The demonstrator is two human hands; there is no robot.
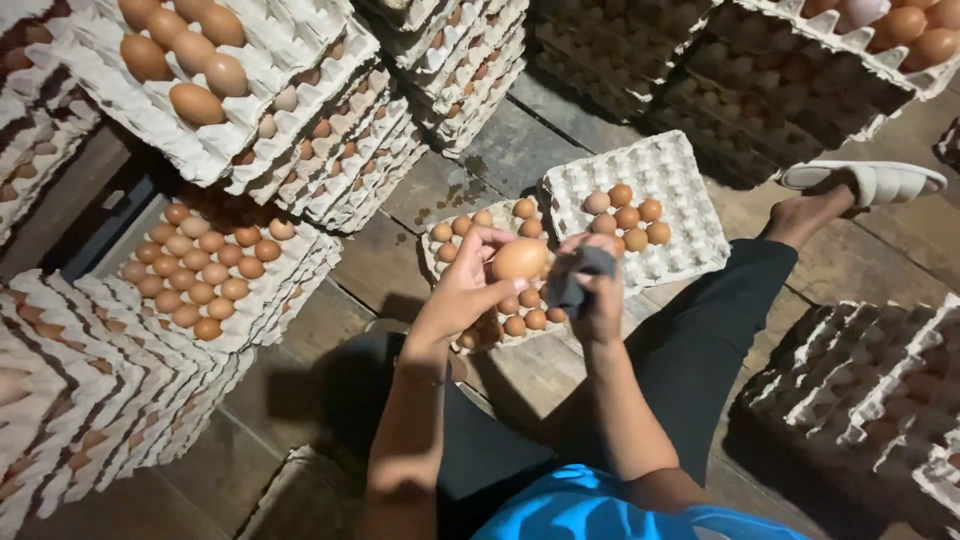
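L hand (468, 285) grips one brown egg (519, 259) at chest height, fingers cupped round it so its side faces the cloth. R hand (597, 290) is closed on a dark cloth (580, 275), pressed to the egg. Both are above the half-filled tray (690, 235) w/ cells open on the floor.

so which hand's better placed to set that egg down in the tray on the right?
Probably the left hand: it holds the brown egg in its fingertips. The right hand is nearer the right-hand tray but its grip is taken up by a dark cloth.
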